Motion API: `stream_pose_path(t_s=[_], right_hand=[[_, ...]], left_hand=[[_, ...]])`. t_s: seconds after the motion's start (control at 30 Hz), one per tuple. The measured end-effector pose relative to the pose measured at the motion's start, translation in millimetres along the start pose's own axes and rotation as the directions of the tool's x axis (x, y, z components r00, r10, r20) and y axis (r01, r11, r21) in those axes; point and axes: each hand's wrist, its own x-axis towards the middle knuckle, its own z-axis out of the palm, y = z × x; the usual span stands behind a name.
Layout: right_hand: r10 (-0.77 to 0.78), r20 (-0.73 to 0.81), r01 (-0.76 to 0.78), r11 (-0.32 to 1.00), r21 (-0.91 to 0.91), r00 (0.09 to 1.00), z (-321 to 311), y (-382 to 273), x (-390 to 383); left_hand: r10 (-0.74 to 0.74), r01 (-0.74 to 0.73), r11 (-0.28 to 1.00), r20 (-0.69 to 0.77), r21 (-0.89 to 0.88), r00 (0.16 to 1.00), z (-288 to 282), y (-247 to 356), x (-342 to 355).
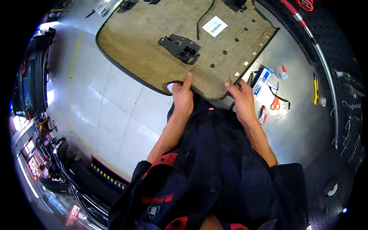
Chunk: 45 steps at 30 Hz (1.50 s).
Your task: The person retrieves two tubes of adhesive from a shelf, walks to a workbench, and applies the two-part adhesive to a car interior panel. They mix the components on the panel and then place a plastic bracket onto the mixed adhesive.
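Observation:
A large brown fibre-backed panel (138, 46) with black edging, apparently a car trim board, stretches out before me. My left hand (181, 99) grips its near edge beside a rounded cut-out, thumb lying on the brown face. At the near right corner, my right hand (242, 100) pinches the edge with the thumb on top; the fingers beneath are partly hidden. A black plastic latch plate (180, 48) sits on the panel ahead of my left hand. Farther off are a white label (214, 26) and a thin black cable (200, 19).
On the metal bench to the right lie orange-handled scissors (275, 103), a blue-and-white box (262, 81), a small red-and-white tube (263, 115) and a yellow cutter (315, 89). Tools hang on a dark pegboard (350, 126). Cars, including a dark one (36, 76), stand at left.

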Motion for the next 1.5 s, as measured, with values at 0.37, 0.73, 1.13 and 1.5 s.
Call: stream_pose_path(t_s=[0.37, 0.73, 1.13, 1.5], right_hand=[[-0.009, -0.070, 0.037, 0.911, 0.411, 0.998, -51.7, -24.9, 54.5], [-0.353, -0.075, 0.241, 0.764, -0.598, 0.932, -109.1, -103.7, 210.4], [-0.271, 0.033, 0.157, 0.450, -0.879, 0.962, -92.2, -111.4, 275.1], [0.065, 0.267, 0.093, 0.838, -0.538, 0.961, -89.6, -136.3, 255.3]], left_hand=[[0.029, -0.029, 1.000, -0.008, 0.002, 1.000, -38.9, 22.9, 7.4], [-0.049, 0.051, 0.997, -0.021, 0.057, 0.999, -75.5, 10.3, 16.6], [-0.155, 0.190, 0.970, -0.217, 0.151, 0.964, -78.6, -5.4, 29.7], [-0.139, 0.144, 0.989, -0.133, 0.031, 0.981, -101.3, -9.9, 42.1]])
